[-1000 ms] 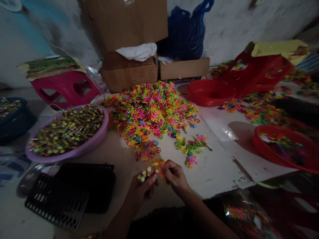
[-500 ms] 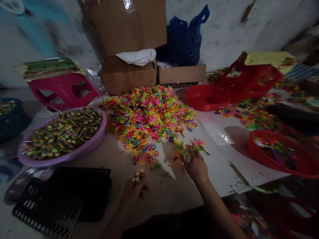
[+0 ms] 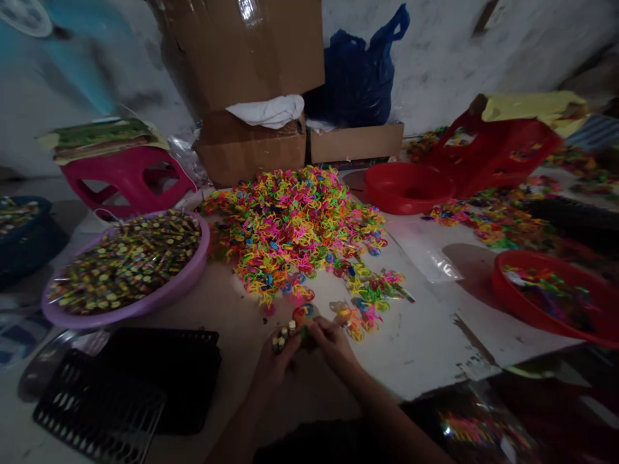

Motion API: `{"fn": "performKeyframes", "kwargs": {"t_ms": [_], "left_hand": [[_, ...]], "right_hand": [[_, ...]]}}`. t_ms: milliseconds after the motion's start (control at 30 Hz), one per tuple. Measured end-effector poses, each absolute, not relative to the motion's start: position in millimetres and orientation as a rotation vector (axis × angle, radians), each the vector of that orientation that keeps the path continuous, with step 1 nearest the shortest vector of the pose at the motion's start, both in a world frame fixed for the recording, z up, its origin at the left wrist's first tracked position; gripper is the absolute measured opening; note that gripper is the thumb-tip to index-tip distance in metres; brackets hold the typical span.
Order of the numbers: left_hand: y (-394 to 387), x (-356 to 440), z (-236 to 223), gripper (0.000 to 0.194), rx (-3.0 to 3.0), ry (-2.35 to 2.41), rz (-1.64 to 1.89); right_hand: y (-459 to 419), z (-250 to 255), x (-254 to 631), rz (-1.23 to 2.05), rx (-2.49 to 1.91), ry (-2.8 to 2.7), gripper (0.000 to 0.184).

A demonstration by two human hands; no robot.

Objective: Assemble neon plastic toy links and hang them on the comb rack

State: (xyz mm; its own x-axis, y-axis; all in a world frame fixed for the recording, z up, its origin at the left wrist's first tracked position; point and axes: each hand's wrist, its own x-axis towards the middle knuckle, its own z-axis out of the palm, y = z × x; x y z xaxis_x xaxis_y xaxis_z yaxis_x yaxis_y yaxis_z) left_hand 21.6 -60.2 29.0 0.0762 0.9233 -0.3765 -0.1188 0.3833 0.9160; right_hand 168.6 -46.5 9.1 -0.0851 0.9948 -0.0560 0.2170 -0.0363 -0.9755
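In my left hand (image 3: 278,361), closed near the front of the table, is a small bunch of thin tubes (image 3: 285,335) with pale yellow ends pointing up. My right hand (image 3: 336,345) meets it fingertip to fingertip, pinching a small green plastic piece (image 3: 304,332); its exact shape is blurred. Just beyond the hands rises a heap of bright little plastic toy parts (image 3: 294,222), some with wheels. A smaller cluster of joined pieces (image 3: 372,296) lies on the table to the right of the heap.
At left, a purple basin (image 3: 206,248) is full of similar tubes. Black plastic trays (image 3: 188,380) lie in front of it. Red basins (image 3: 409,190) and a clear bag (image 3: 435,264) are on the right. Cardboard boxes (image 3: 256,151) stand behind the heap, with stools at both sides.
My right hand reached to the small cluster at right, left an orange piece there, and has come back to my left hand with a green piece. The left hand kept its tubes.
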Motion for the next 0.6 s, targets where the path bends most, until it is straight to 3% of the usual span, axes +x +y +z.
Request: {"fn": "performKeyframes", "kwargs": {"t_ms": [67,167,233,300,400,500,600], "left_hand": [[-57,26,35,0.034,0.811,1.189,0.98],[-54,20,42,0.031,0.723,1.16,0.861],[-54,12,46,0.031,0.697,1.146,0.742],[-54,6,49,0.032,0.727,1.164,0.701],[-56,4,53,0.037,0.864,1.311,0.772],[-60,12,57,0.046,0.999,1.344,0.793],[-64,21,62,0.047,1.091,1.305,0.817]], "right_hand": [[-54,27,174,1.201,-1.35,-1.53,0.037],[-58,56,187,0.843,-1.358,-1.741,0.027],[-55,68,194,0.775,-1.214,-1.898,0.028],[-50,72,197,0.925,-1.081,-2.011,0.02],[-43,65,192,1.07,-1.226,-1.686,0.038],[-42,53,179,1.11,-1.332,-1.245,0.04],[-46,45,165,1.259,-1.262,-1.187,0.043]]}}
